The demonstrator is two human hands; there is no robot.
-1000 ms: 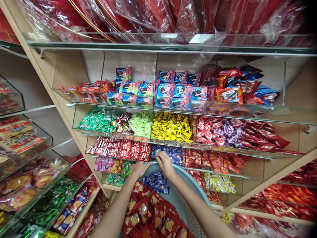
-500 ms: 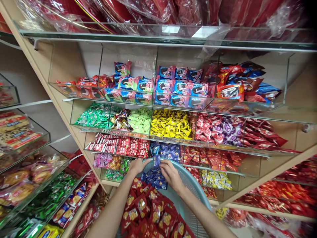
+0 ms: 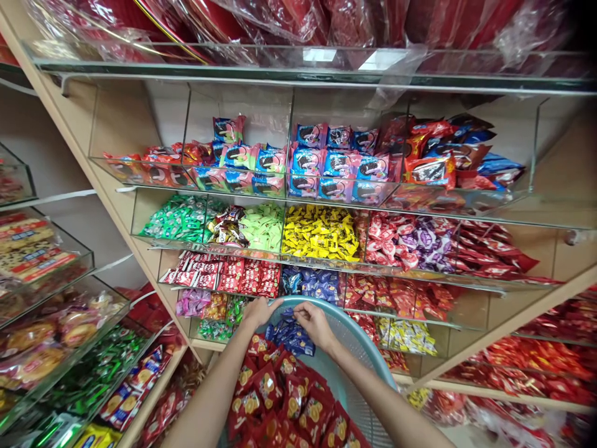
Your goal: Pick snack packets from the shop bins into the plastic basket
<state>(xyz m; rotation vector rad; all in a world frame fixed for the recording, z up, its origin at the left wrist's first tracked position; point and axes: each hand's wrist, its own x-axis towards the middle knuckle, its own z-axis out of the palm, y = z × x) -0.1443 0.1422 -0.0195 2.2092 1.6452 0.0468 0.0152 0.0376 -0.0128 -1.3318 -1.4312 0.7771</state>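
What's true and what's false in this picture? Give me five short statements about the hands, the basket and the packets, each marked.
1. The left hand is at the rim of the basket. True.
2. The basket is red. False: it is blue-green.
3. In the basket, blue packets lie beyond the red packets. True.
4. The right hand is down among the red packets. False: it is by the blue packets.
5. Pale green packets lie to the left of the yellow packets. True.

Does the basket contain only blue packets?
No, red packets lie beside the blue packets in the basket.
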